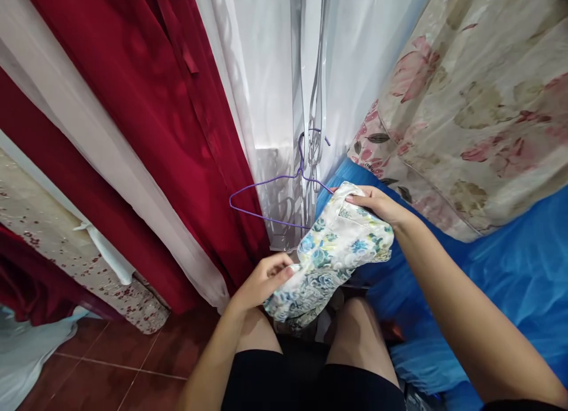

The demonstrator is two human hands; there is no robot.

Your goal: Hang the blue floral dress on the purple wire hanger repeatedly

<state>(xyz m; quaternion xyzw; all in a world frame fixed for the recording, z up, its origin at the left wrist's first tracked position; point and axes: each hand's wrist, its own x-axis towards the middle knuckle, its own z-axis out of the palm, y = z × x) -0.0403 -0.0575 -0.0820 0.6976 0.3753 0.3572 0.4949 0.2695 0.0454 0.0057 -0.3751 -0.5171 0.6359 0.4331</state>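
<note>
A white garment with a blue and green flower print hangs between both my hands above my knees. My left hand pinches its lower left edge, fingers closed on the cloth. My right hand grips its upper right corner, where the right end of a thin purple wire hanger meets the cloth. The hanger's hook points up in front of the sheer white curtain. Whether the hanger is inside the garment I cannot tell.
Red curtains hang at the left over a reddish tiled floor. A blue net or sheet and a beige rose-print fabric lie at the right. My bare knees and dark shorts are below.
</note>
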